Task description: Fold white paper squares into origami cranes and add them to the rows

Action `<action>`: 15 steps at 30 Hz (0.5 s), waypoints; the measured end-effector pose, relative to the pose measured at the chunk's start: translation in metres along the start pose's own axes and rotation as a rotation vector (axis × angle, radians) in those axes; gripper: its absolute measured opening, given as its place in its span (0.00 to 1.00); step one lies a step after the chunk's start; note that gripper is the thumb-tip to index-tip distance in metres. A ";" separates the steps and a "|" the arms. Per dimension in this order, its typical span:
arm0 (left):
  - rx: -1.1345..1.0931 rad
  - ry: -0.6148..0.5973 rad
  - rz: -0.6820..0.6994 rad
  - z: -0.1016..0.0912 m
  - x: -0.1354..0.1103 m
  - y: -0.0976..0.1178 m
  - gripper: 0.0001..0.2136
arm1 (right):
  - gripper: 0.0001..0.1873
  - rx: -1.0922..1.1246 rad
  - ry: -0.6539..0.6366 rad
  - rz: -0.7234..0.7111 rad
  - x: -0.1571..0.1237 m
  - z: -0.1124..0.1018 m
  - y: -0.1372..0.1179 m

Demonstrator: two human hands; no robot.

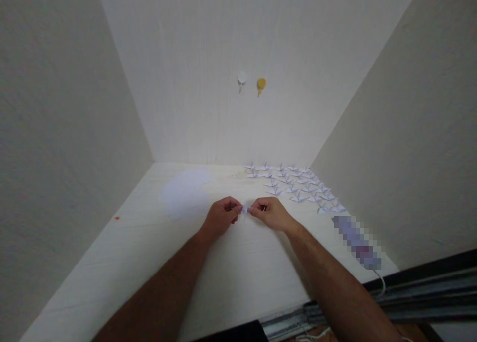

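- Folded paper scrap [245, 209] is held just above the middle of the table [238, 277].
- Left hand [220, 216] and right hand [271, 212] each pinch one end of it with their fingertips.
- Paper cranes [298, 185] lie in rows at the far right corner.
- Pale sheet [184, 193] lies near the far edge.

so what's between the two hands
A small pale paper piece, pinched by the left hand and the right hand, seen in the head view.
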State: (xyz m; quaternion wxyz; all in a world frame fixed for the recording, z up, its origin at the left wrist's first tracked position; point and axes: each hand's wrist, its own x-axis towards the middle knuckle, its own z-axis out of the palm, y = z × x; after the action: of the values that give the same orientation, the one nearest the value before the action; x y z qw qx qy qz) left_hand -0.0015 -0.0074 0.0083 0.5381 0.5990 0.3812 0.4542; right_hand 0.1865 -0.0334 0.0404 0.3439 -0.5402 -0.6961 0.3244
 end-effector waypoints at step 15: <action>-0.534 -0.310 -0.216 -0.008 -0.007 0.002 0.14 | 0.14 0.772 -0.378 -0.058 0.006 0.020 0.026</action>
State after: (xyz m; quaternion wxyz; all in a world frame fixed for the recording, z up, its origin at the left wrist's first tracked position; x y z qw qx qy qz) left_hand -0.0111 -0.0121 0.0092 0.7729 0.4550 0.2232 0.3817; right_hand 0.1824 -0.0235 0.0089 0.3964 -0.2830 -0.5894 0.6446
